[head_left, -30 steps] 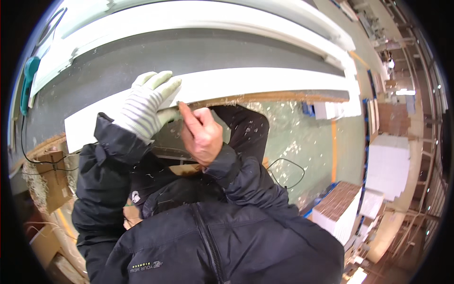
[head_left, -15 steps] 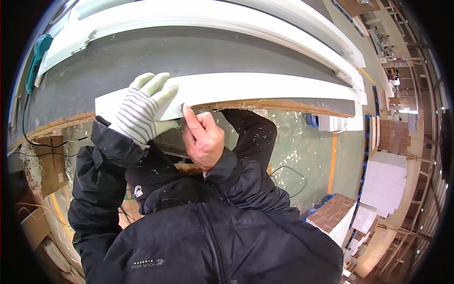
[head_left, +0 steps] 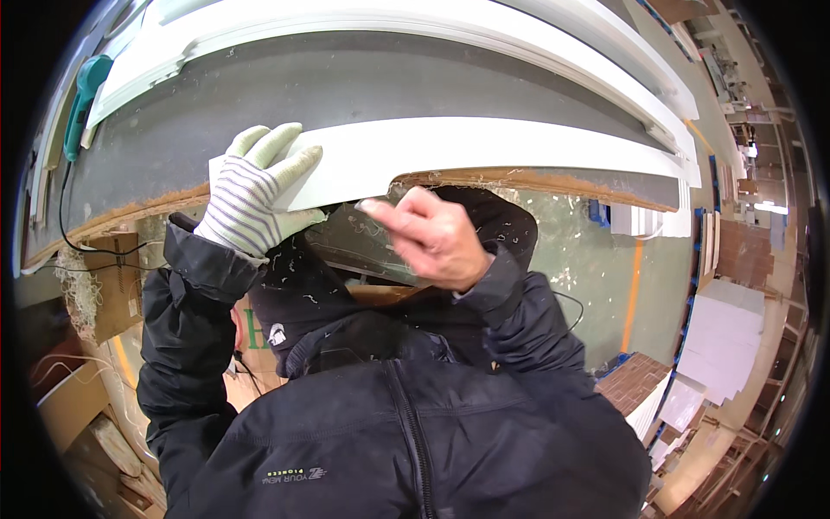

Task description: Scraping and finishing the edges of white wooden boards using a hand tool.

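A long white panel (head_left: 467,145) lies along the near edge of the dark grey workbench (head_left: 363,78), its near side stepping inward right of my left hand. My left hand (head_left: 251,195), in a white glove with dark stripes, grips the panel's left end. Its fingers rest on the face and its thumb is at the near edge. Bare and smeared by motion, my right hand (head_left: 437,238) is just below that edge, apart from it. Its fingers are closed, and a small dark thing shows at the fingertips, too unclear to name.
Long white profiles (head_left: 389,19) lie across the back of the bench. A teal corded tool (head_left: 86,95) sits at far left, its black cord hanging over the edge. Shavings cling to the bench's rough wooden edge (head_left: 536,180). Stacked boards (head_left: 722,333) stand on the right.
My right hand has moved right and away from the panel's near edge, where its fingertips were before. My left hand keeps its hold on the panel's end. The whole view has shifted slightly.
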A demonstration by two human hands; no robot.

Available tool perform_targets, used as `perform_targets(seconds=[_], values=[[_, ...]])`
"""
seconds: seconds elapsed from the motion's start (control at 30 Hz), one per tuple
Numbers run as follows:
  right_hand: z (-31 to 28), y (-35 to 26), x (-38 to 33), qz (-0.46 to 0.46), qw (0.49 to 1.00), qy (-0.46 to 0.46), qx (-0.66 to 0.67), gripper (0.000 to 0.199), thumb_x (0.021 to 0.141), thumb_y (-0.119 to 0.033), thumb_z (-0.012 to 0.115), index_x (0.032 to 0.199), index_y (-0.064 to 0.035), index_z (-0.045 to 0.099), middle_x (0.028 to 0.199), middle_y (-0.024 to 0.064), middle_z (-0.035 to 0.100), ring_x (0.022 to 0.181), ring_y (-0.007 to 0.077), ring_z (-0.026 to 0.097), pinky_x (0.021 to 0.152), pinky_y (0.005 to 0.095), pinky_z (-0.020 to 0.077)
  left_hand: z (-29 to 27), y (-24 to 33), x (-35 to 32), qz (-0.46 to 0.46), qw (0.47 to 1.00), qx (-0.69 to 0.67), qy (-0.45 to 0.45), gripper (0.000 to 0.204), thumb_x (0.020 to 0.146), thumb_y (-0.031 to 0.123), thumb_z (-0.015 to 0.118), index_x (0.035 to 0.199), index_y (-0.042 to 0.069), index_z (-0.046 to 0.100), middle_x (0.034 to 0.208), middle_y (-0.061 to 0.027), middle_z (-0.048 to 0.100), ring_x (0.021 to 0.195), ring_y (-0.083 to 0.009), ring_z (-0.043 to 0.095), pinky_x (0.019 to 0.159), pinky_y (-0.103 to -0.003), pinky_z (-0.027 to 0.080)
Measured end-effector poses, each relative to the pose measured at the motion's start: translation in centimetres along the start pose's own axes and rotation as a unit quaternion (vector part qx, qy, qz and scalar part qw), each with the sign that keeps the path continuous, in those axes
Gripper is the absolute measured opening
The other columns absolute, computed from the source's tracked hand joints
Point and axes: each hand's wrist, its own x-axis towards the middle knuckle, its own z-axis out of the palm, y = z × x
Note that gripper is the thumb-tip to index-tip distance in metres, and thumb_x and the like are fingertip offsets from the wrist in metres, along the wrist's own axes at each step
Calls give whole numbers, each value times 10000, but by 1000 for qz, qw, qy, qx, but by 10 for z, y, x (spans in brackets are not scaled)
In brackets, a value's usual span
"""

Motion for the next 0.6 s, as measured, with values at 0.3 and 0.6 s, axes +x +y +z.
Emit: perform_targets(seconds=[0.3, 0.6], values=[[-14, -4, -1, 3, 999, -31, -40, 468, 834, 64, 614, 1259, -120, 678, 744, 65, 524, 576, 161, 532, 554, 303, 475, -3, 2, 4, -13, 999, -18, -24, 771, 522, 256, 905, 1244, 138, 664, 1347, -189, 570, 1226, -430, 498, 997, -483, 471], [-11, 1, -30, 34, 993, 80, -75, 497, 814, 14, 671, 1292, -120, 652, 750, 60, 523, 549, 196, 533, 509, 347, 484, 6, 16, 17, -11, 1000, -5, -23, 770, 526, 293, 913, 1233, 114, 668, 1341, -193, 569, 1227, -415, 498, 1021, -478, 447]])
